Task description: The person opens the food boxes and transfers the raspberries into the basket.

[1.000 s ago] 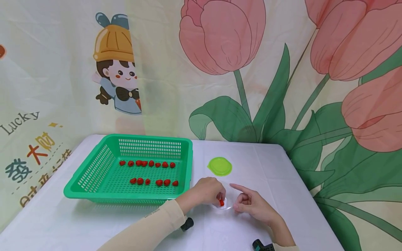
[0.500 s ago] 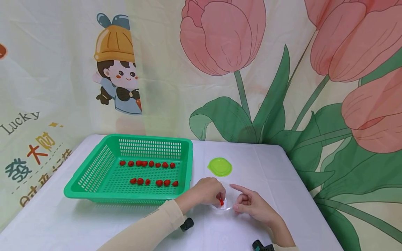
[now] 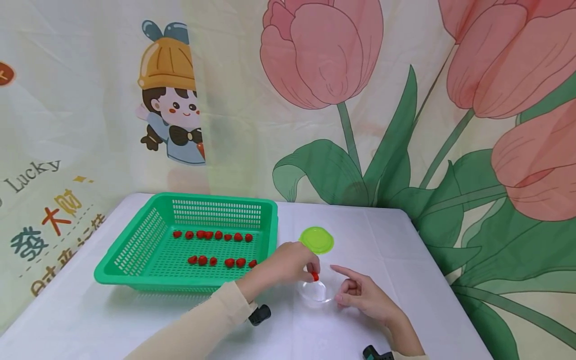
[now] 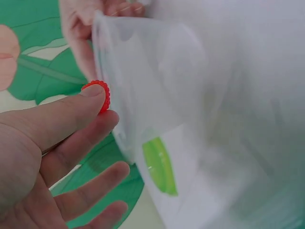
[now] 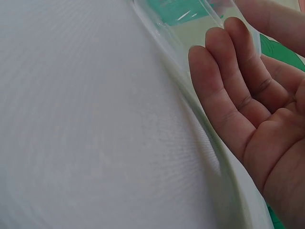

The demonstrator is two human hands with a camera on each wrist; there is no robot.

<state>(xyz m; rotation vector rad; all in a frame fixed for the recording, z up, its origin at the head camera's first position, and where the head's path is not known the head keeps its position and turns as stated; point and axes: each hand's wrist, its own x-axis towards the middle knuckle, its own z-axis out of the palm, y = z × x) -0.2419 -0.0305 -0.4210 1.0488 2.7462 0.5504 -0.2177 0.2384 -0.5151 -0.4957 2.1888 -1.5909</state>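
In the head view my left hand (image 3: 288,262) is over the rim of a clear plastic cup (image 3: 318,299). It pinches a red raspberry (image 4: 106,98) between thumb and forefinger; the left wrist view shows its other fingers spread loosely. My right hand (image 3: 366,298) holds the cup from the right, forefinger stretched along the far side and thumb at the near side. The remaining fingers curl in toward the palm, as the right wrist view shows. No other raspberry is visible inside the cup.
A green plastic basket (image 3: 130,277) stands on the left, holding two rows of raspberries (image 3: 203,260). Behind the cup lies a light green lid (image 3: 317,240). White cloth (image 3: 324,340) covers the table, and a printed curtain (image 3: 238,100) hangs beyond its far edge.
My left hand has risen from low in the cup to above its rim, moving slightly left with the raspberry still pinched. My right hand stays in place at the cup.
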